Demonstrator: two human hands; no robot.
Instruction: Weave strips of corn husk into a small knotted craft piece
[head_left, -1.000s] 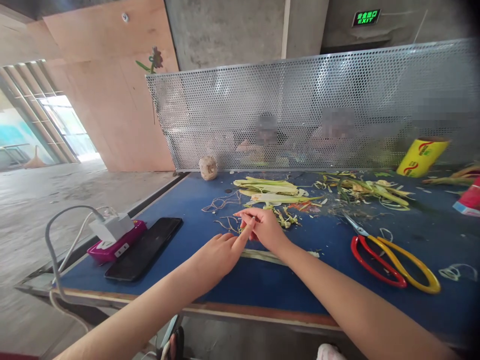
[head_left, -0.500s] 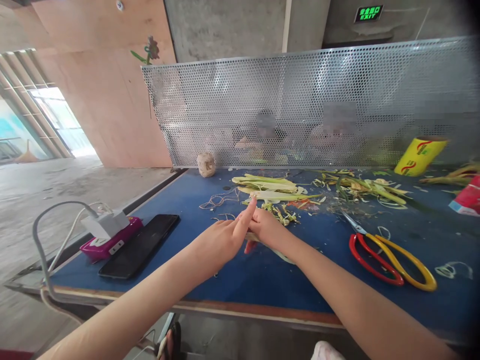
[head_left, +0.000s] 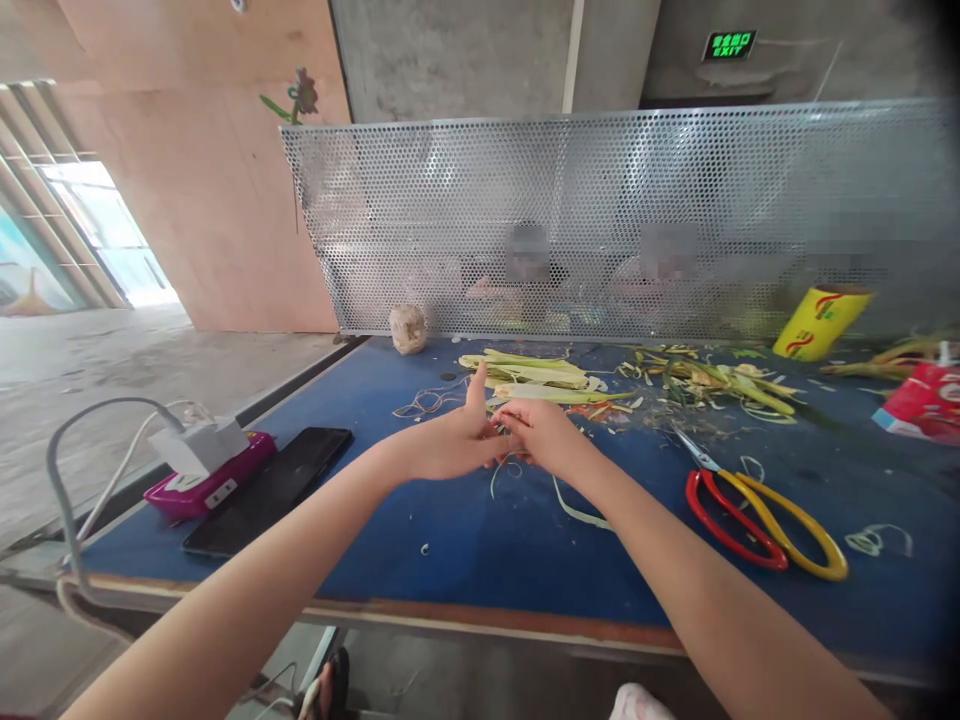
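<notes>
While your L hand (head_left: 454, 442) touches your R hand (head_left: 551, 432), R seems to pinch the pale strip (head_left: 586, 517); tail's below, long axis slanting down-right over blue tbl (head_left: 465, 560), R nearer. L grip: can't tell.

The plant strip (head_left: 581, 513) is looking papery and matt, a perforated metal screen (head_left: 480, 200) is gleaming, and the phone (head_left: 274, 490) is showing a glossy face. The scissors (head_left: 712, 468) are pairing shiny metal blades with smooth, plastic-looking handles.
</notes>
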